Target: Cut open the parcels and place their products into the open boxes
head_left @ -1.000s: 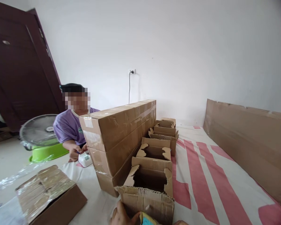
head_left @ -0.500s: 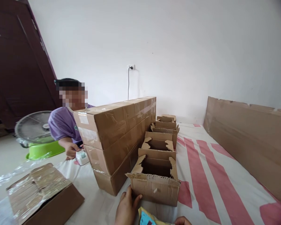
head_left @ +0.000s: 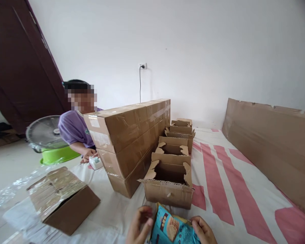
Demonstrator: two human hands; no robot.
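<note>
A blue and yellow snack packet [head_left: 171, 227] with a waffle-like biscuit printed on it is at the bottom centre, before the nearest open carton [head_left: 167, 195]. My right hand [head_left: 203, 230] pinches the packet's right edge. On the packet's other side, my left hand [head_left: 140, 224] has its fingers curved and apart, close to the left edge; I see no grip there. The nearest carton's flaps stand up, and its inside looks dark. Behind it, several more open cartons [head_left: 174, 149] run in a row towards the wall.
Taped cartons [head_left: 127, 135] form a stacked wall left of the row. Beyond them a person in a purple shirt [head_left: 73, 128] touches a small white object [head_left: 95, 163]. A flapped carton [head_left: 72, 211] lies front left; a large cardboard panel [head_left: 269, 145] stands right.
The packet has come up further into view, with my right hand on it. My left hand has moved from the nearest carton's front left corner to beside the packet. The view has tilted slightly.
</note>
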